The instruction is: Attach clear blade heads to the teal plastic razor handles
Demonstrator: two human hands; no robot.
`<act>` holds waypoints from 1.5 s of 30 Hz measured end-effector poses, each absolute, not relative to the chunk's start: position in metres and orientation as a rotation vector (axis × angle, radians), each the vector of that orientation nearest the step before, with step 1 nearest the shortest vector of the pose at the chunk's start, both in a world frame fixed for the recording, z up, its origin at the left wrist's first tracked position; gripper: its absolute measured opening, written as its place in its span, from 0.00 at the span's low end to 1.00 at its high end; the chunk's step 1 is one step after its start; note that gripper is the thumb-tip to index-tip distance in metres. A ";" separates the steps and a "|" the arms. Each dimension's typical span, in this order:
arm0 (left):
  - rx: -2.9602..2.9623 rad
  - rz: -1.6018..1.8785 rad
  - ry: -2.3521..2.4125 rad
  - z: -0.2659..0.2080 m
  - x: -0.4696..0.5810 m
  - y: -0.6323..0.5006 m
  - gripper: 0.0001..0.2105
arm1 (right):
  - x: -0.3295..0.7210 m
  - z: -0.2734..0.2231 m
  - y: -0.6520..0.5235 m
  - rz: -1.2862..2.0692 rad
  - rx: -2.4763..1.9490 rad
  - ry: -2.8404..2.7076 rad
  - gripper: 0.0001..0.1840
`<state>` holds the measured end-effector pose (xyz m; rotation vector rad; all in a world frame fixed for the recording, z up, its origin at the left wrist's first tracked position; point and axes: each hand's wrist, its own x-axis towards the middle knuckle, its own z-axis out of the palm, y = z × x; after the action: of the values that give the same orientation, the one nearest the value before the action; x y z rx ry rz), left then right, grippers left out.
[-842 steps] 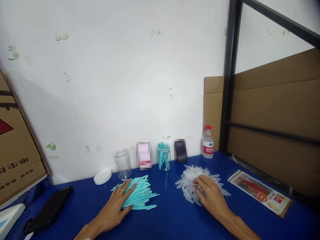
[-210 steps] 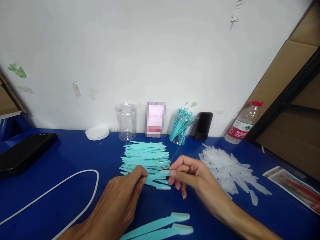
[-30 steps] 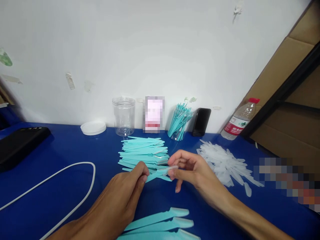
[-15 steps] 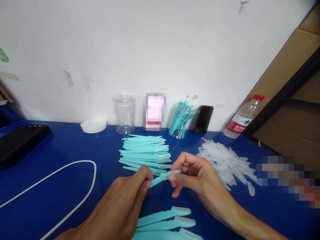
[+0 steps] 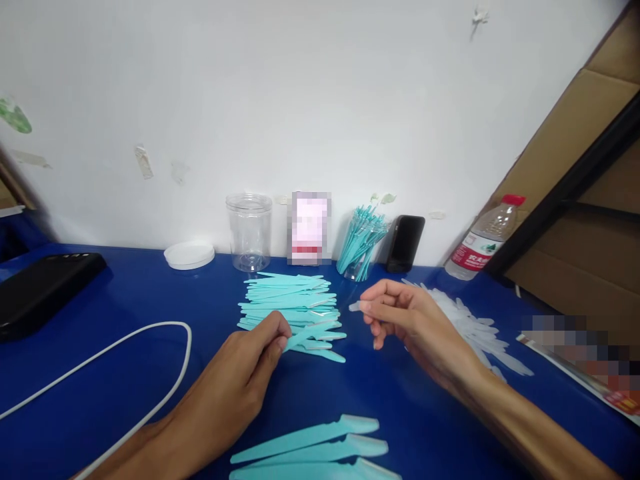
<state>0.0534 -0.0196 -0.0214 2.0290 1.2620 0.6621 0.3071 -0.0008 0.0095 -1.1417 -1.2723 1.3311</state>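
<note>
My left hand point(image 5: 240, 380) is closed on the handle end of a teal eyebrow razor point(image 5: 314, 331), whose blade end points right. That razor is just over a pile of similar teal razors point(image 5: 275, 291). Off to the right, my right hand point(image 5: 400, 317) pinches a small translucent blade cover point(image 5: 355, 307) between thumb and forefinger, apart from the razor. Behind my right wrist is a heap of translucent white covers point(image 5: 477, 333), partly hidden. Nearest to me, several teal razors point(image 5: 305, 439) lie side by side, blade ends to the right.
Along the wall stand a clear jar point(image 5: 249, 233), a pixelated upright card or screen point(image 5: 309, 230), a cup of thin teal sticks point(image 5: 361, 247), a black phone point(image 5: 406, 243) and a water bottle point(image 5: 483, 243). A white lid point(image 5: 189, 256), black device point(image 5: 47, 290) and white cable point(image 5: 170, 377) lie left.
My right hand has moved up and right, away from the razor, with the cover in its fingers. My left hand has shifted slightly up and left with the razor, over the pile.
</note>
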 end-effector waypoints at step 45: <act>2.356 0.479 1.060 -0.019 0.059 -0.025 0.05 | 0.310 0.011 -0.011 1.001 -1.276 -2.430 0.17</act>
<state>0.0590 -0.0245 -0.0186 2.3557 1.0595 0.4795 0.3102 -0.0111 0.0111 -1.2762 -2.4304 1.0006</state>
